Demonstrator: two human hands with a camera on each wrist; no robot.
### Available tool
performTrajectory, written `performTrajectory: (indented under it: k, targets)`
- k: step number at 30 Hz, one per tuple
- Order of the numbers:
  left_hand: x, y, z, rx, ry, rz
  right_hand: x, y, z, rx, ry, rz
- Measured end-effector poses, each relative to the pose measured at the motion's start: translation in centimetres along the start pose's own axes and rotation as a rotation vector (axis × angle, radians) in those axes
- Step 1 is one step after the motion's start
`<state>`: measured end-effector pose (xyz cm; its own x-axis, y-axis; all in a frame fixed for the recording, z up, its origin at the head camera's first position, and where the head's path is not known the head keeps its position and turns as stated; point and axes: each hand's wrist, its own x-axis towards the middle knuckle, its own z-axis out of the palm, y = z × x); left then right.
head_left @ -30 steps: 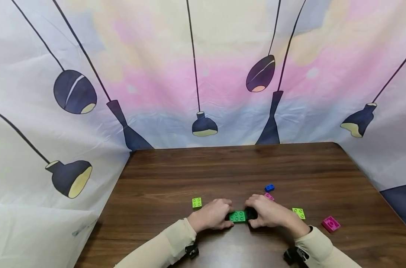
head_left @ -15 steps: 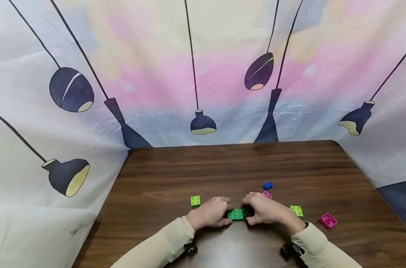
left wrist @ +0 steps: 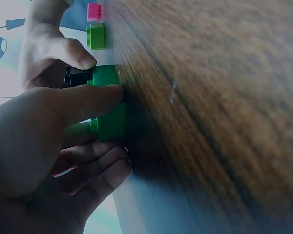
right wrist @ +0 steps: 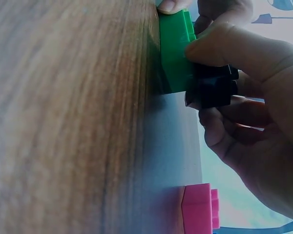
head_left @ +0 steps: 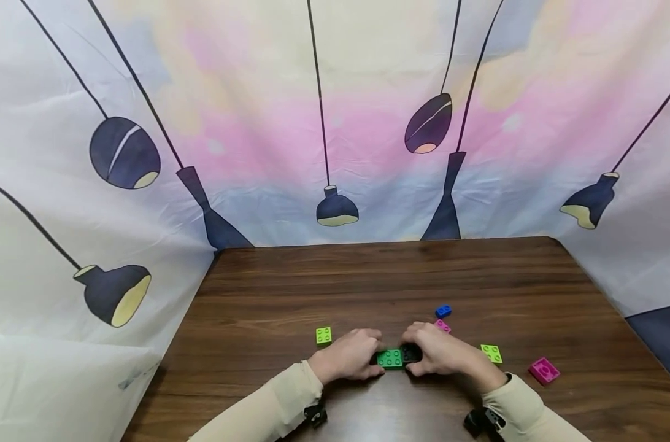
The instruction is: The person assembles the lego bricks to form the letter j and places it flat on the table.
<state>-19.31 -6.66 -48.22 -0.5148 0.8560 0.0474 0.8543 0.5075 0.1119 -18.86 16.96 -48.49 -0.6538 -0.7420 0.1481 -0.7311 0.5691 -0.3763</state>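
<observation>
Lying between 2 hands [head_left: 350, 355] [head_left: 437, 348] is a green brick [head_left: 390, 359].

Bright green brick [head_left: 389, 359], studs up, flat on brown wooden table [head_left: 390, 276], long side running left to right, black brick [head_left: 412, 353], also studs up, atop its right end

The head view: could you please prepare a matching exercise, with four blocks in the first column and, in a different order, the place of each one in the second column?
Column 1
1. Green block
2. Blue block
3. Larger-looking pink block
4. Black block

Column 2
A. Farthest right of all the blocks
B. Held by the right hand
C. Held by the left hand
D. Farthest forward of all the blocks

Right pairs: 1-C; 2-D; 3-A; 4-B
</observation>
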Motion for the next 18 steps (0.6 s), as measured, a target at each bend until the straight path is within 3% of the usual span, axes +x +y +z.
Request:
performTrajectory:
  k: [7,18]
  targets:
    - [0.0,0.2,0.0,-0.003,-0.017,-0.018,-0.1,0.0,0.2,0.026,0.001,0.007]
    - [0.0,0.3,0.1,0.022,-0.001,0.004,-0.5,-0.1,1.3,-0.006,0.098,-0.02]
